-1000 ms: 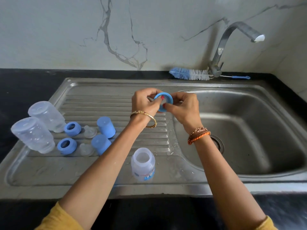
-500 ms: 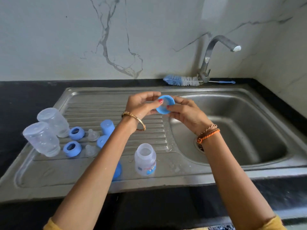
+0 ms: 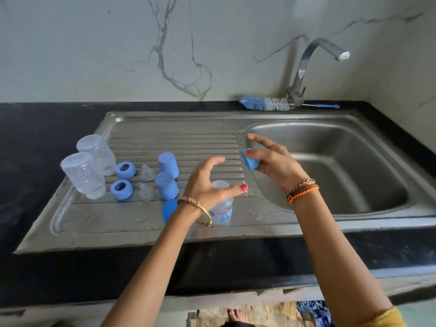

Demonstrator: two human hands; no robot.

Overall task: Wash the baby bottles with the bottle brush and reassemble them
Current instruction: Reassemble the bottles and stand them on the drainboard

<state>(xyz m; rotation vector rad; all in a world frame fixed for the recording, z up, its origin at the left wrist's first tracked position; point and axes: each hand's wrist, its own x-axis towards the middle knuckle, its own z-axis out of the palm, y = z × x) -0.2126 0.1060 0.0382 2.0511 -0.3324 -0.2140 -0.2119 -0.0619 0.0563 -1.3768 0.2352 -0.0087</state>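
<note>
Left hand (image 3: 207, 185) now off right-held ring (image 3: 249, 160)

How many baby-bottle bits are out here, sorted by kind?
Clear bottles: 3
Blue rings: 3
Clear teats: 2
Blue caps: 3
Bottle brush: 1
Total: 12

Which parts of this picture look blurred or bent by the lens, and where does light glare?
Head view: the left hand and the bottle beneath it are smeared by motion blur; the right hand holding the blue ring is softer than the bottles on the drainboard; the wide lens bows the sink rim; soft glare shows on the tap.
</note>
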